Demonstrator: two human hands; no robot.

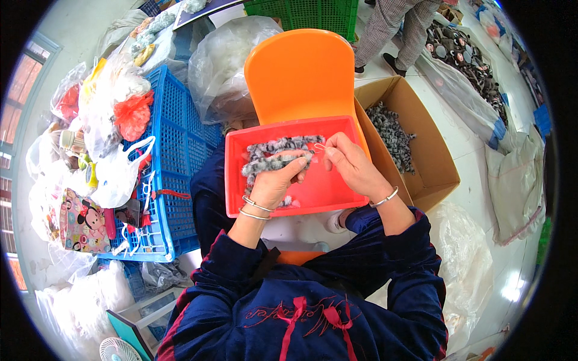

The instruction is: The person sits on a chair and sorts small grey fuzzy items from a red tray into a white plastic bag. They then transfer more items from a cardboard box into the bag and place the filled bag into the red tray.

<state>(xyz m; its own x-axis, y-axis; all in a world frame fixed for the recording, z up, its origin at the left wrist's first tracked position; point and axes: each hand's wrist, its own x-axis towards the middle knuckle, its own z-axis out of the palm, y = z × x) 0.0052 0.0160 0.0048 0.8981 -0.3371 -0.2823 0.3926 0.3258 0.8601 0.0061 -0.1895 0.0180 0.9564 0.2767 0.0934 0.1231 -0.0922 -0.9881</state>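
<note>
Holding grey fluffy strip [261, 166], left hand [276, 183] | thin pale loop [320, 146], right hand [350, 163] | strip partly covered, loop's ends unclear

Red tray [337, 188]: smooth plastic, slight sheen. Plush strips [278, 144] along its far edge: fluffy, matt cloth pile. Chair [299, 72] beyond that edge: smooth plastic, satin. Off the right edge, carton [442, 162]: matt cardboard. Off the left, crate [176, 204]: plastic lattice. From here, jacket [301, 328] looks velvety; bangle [385, 198], polished metal.

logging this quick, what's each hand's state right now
Left hand: closed, holding a grey furry strip.
Right hand: closed, pinching a thin loop.
</note>
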